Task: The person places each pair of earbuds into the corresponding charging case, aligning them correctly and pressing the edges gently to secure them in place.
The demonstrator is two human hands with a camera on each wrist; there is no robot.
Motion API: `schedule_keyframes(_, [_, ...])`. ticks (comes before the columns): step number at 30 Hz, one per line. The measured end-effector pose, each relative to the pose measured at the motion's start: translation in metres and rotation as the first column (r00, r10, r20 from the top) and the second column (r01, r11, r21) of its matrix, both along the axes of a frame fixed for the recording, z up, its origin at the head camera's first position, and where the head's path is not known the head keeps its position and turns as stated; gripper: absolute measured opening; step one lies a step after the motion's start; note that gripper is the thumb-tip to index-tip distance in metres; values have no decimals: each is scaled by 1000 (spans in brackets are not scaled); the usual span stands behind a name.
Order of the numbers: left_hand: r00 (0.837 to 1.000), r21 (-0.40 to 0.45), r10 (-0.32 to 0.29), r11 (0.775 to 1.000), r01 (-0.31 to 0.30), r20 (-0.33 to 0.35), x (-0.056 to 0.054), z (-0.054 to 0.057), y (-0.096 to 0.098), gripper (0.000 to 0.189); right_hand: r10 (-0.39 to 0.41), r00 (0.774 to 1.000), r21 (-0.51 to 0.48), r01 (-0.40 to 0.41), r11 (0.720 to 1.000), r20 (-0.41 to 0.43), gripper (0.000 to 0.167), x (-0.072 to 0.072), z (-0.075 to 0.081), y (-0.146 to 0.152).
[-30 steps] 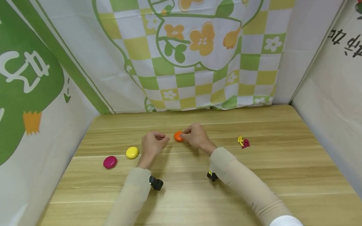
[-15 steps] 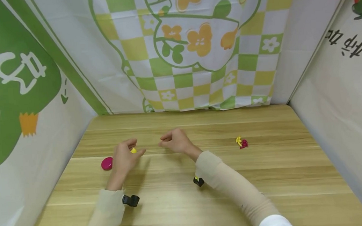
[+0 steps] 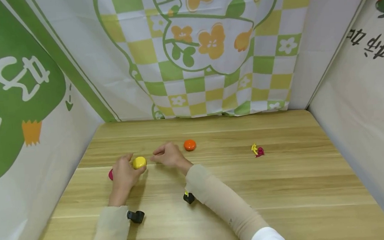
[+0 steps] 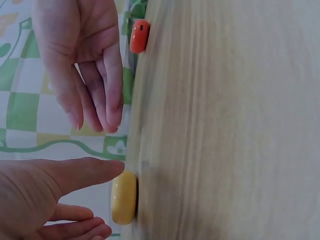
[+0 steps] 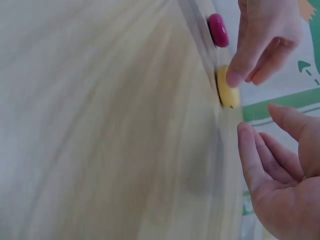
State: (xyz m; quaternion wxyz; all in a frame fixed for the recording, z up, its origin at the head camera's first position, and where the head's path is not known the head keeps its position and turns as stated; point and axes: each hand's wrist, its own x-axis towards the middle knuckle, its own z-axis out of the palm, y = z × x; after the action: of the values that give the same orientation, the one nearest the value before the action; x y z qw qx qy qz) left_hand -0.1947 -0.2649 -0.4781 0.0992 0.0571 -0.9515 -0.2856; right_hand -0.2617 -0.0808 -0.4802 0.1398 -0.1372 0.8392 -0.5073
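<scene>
A glossy, rounded yellow disc (image 3: 139,162) lies on the wooden table, between the spread thumb and fingers of my left hand (image 3: 124,176). In the left wrist view, that thumb reaches the upper edge of the yellow disc (image 4: 124,198); a firm grip is not visible. My right hand (image 3: 171,155) hovers right of the yellow disc, holding nothing; its thumb and fingers are apart in the right wrist view. A magenta disc (image 3: 110,174) is mostly hidden behind my left hand in the head view. Right of my right hand lies an orange disc (image 3: 189,145) of similar shape.
Small yellow and magenta pieces (image 3: 257,150), too small to identify, lie together on the right part of the table (image 3: 283,188). Printed cloth (image 3: 207,93) hangs along the back edge, and white and green panels stand at both sides.
Both hands have moved left. My right hand has left the orange disc, which lies in place. My left hand has reached round the yellow disc, which has not visibly shifted.
</scene>
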Motion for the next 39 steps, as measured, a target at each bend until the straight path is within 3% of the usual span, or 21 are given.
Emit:
schedule_keyframes(7, [1000, -13, -12, 1000, 12, -2, -9, -12, -1, 41, -43, 996, -59, 48, 997, 79, 25, 8, -6, -19])
schedule_keyframes(19, [999, -3, -18, 1000, 18, 39, -13, -11, 0, 47, -57, 993, -76, 65, 995, 102, 23, 11, -12, -26])
schedule_keyframes(26, [994, -42, -106, 994, 105, -21, -9, -4, 1, 50, -24, 996, -90, 32, 995, 87, 25, 2, -11, -13])
schedule_keyframes(28, [987, -60, -156, 986, 153, -48, -7, 2, 3, 49, -12, 997, -88, 19, 996, 81, 27, -2, -10, -6])
schedule_keyframes(32, [959, -103, -270, 960, 261, -86, -4, 14, 13, 44, 81, 986, -181, -54, 982, 145, 30, -12, -6, 11])
schedule_keyframes(35, [932, -120, -347, 935, 335, -105, -2, 21, 22, 43, 208, 960, -248, -159, 955, 187, 30, -18, 0, 27])
schedule_keyframes(39, [891, -142, -430, 900, 411, -144, 2, 28, 33, 47, 333, 928, -218, -294, 931, 169, 28, -22, 9, 46])
